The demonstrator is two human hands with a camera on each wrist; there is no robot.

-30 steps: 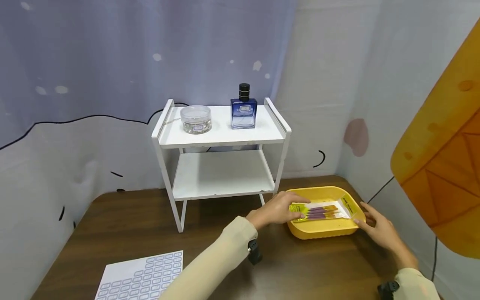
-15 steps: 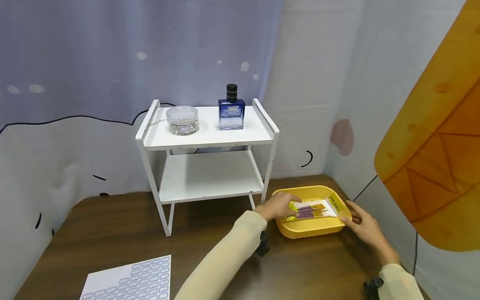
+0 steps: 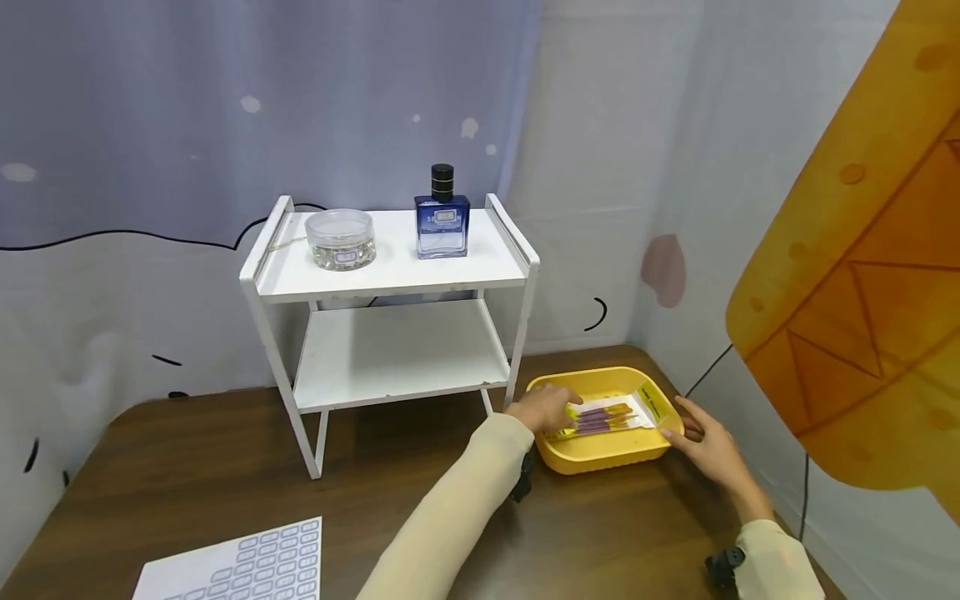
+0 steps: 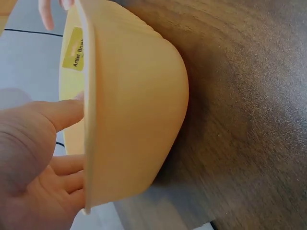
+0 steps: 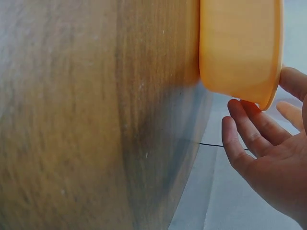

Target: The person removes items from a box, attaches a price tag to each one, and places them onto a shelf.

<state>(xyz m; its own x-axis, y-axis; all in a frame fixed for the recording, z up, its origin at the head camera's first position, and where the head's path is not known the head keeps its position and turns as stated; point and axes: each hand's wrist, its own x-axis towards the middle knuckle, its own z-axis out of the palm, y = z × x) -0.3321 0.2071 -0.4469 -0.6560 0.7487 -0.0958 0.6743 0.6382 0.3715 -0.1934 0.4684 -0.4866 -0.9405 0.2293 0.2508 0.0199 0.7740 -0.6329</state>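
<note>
A clear packet of purple-and-orange brushes (image 3: 600, 419) lies in the yellow tray (image 3: 607, 458). My left hand (image 3: 543, 407) reaches over the tray's left rim, thumb and fingers curled at the packet's near-left end; in the left wrist view the tray wall (image 4: 134, 100) hides the fingertips of the left hand (image 4: 33, 158). At the tray's right end, my right hand (image 3: 712, 454) touches the rim with relaxed fingers. The right wrist view has the right hand (image 5: 273, 153) beside the tray's outer wall (image 5: 240, 52), fingers slightly bent and spread.
A white two-tier shelf (image 3: 397, 354) stands left of the tray, carrying a clear lidded jar (image 3: 341, 240) and a blue bottle (image 3: 442, 227). A sticker sheet (image 3: 247, 562) lies at the table's front left. An orange cloth shape (image 3: 862, 275) hangs at right.
The head view has swung right, so everything appears farther left. My left fingertips have drawn back slightly toward the tray's left rim, while my right hand stays by its right end.
</note>
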